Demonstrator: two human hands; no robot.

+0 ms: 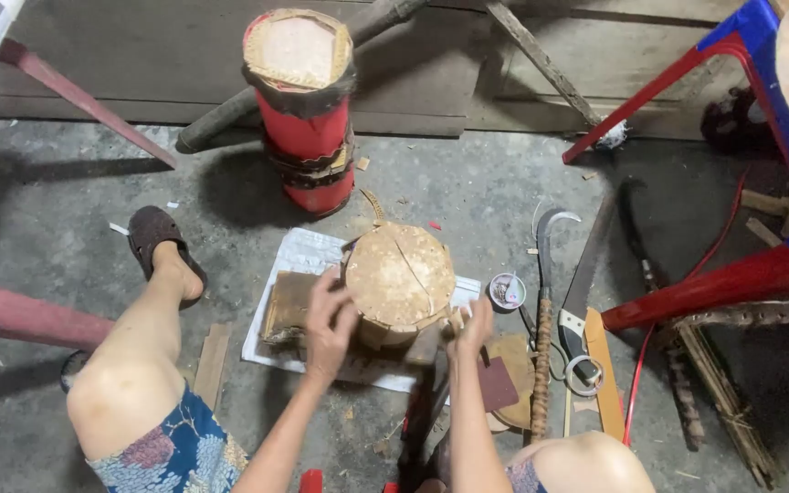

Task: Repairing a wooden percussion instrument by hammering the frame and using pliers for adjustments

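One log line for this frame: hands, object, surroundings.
left hand: gripping side of round drum | right hand: touching its other side | drum on white sheet | curved knife, saw beside

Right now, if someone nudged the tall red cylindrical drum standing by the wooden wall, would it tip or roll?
The tall red cylindrical drum probably tips easily: it stands upright and narrow. Once down, its round body would likely roll on the concrete floor. It looks stiff, not floppy.
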